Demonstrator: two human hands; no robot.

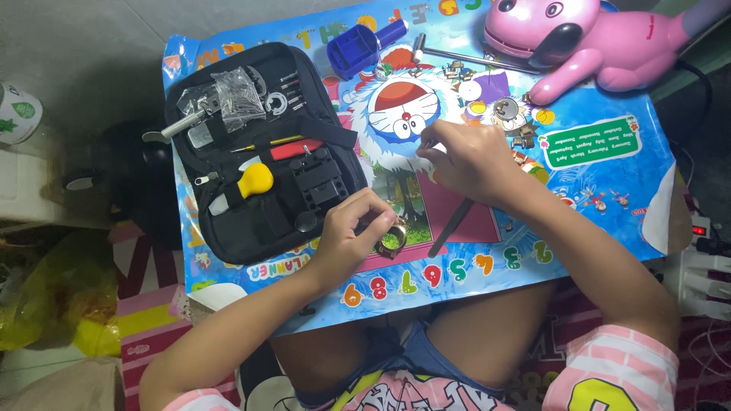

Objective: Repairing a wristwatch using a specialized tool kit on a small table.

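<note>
Left hand [352, 232] pinches watch case [391, 239] beside open tool kit [263, 148].

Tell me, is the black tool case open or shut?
Open: the tool case lies spread flat, tools showing in its loops and pockets.

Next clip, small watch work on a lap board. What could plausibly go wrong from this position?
1. The left hand pinches a gold watch case close to the front edge of the board, which seems to rest on the knees; a slip could drop it to the floor.
2. Tiny loose parts lie beyond the right hand; a nudge or board tilt may scatter them.
3. The dark tool under the right wrist could get knocked off.
</note>
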